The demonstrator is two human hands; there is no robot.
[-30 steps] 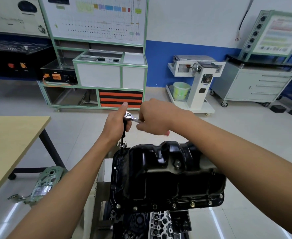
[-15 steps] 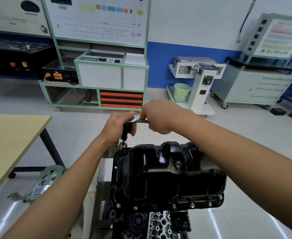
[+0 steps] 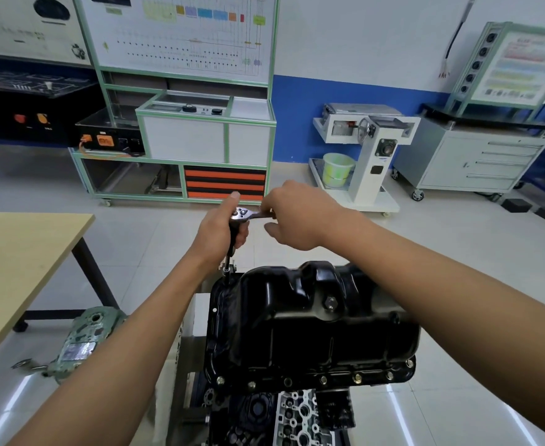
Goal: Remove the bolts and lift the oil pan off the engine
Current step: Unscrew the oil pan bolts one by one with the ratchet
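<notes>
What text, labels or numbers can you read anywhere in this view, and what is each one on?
Nothing here reads as words.
Wiring board: coloured blocks and fine print, too small.
Slanted panel at right: coloured bars of text, blurred.
Black box: orange labels, blurred.
Green casting on the floor: silvery plate, unreadable.
Oil pan: no marking visible.
Ratchet: no legible marking.

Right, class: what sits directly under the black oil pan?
The engine, dark and silver castings showing below the oil pan. What lies inside, beneath the pan, is covered.
</notes>
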